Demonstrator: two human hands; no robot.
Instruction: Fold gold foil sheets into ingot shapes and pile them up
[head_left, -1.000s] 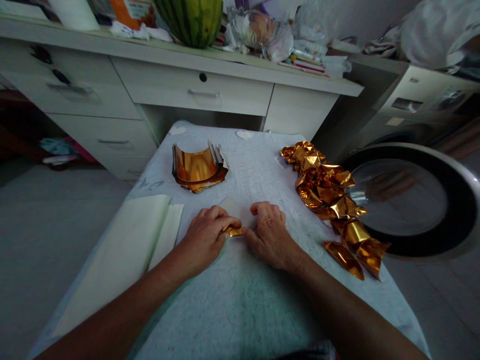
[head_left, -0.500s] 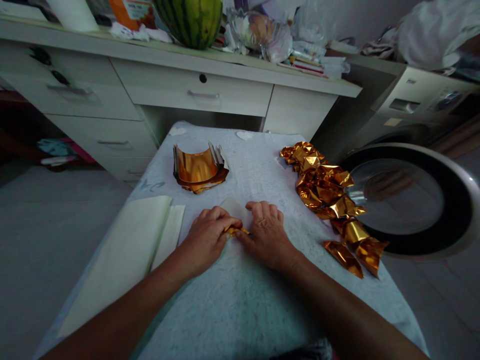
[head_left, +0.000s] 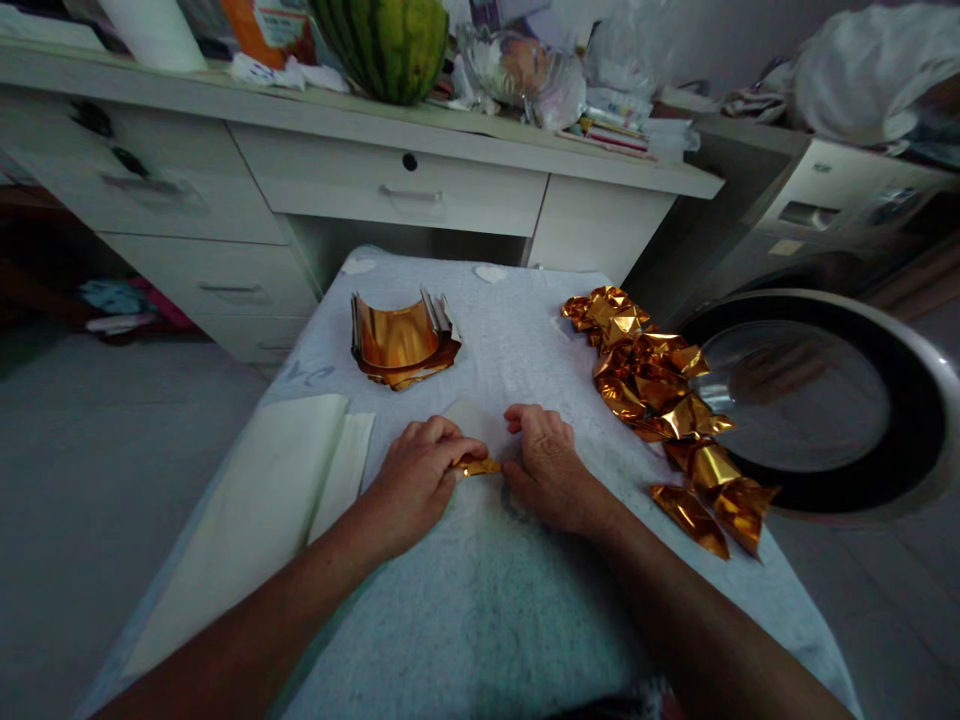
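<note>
A small strip of gold foil (head_left: 480, 467) lies on a pale sheet (head_left: 469, 415) at the middle of the cloth-covered table (head_left: 510, 310). My left hand (head_left: 424, 475) pinches the foil's left end between thumb and fingers. At its right end is my right hand (head_left: 547, 465), thumb tip touching or very near the foil and fingers curled apart from the thumb. Behind my left hand stands a curved stack of gold foil sheets (head_left: 397, 335). Folded gold foil pieces (head_left: 649, 370) are heaped along the table's right side.
White paper sheets (head_left: 247, 510) lie at the table's left. Beyond the table is a counter with drawers (head_left: 405, 185), bearing a watermelon (head_left: 382, 45) and a glass bowl (head_left: 514, 65). An open washing machine door (head_left: 915, 400) hangs close to the table's right edge.
My right hand has shifted slightly right, away from my left hand, and more of the foil strip shows between them. The view has shifted a little.
</note>
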